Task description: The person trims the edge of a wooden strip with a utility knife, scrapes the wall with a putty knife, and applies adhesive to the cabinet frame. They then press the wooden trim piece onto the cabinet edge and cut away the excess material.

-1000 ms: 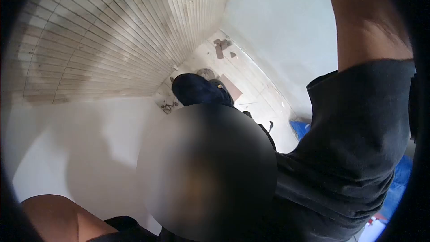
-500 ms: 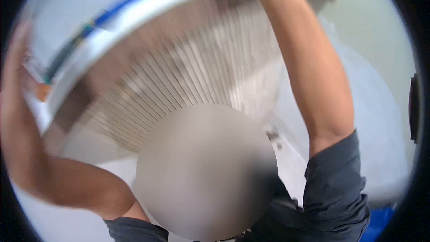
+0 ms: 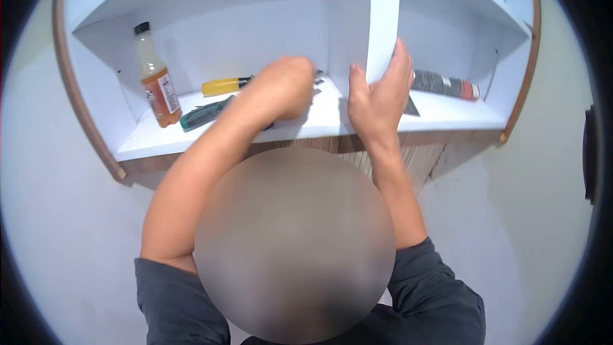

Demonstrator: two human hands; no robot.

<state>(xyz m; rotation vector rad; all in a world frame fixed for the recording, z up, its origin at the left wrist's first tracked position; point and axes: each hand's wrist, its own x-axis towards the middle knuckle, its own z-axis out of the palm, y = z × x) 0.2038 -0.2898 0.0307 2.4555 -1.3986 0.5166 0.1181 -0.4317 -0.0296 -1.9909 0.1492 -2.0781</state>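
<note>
My left hand (image 3: 290, 86) is over the lower shelf (image 3: 329, 105) of a white wall cabinet, its fingers curled closed. What is in them, if anything, is hidden by the back of the hand; small dark bits lie just beyond it. My right hand (image 3: 380, 102) grips the front edge of the upright white divider panel (image 3: 384, 13), thumb on the left face and fingers round the right. Left of my left hand lie a yellow-handled tool (image 3: 220, 86) and a dark green tool (image 3: 207, 113), both partly covered by my arm.
A bottle of orange-brown drink (image 3: 159, 86) stands at the shelf's left end. Behind the divider, a dark grey tube with a red end (image 3: 447, 85) lies in the right compartment, near a flat dark piece (image 3: 412, 107). Brown wooden trim (image 3: 89, 96) edges the cabinet.
The view has swung from a tilted, blurred look to a level one facing the cabinet. My arms, spread wide before, are now closer together, with both hands at the shelf.
</note>
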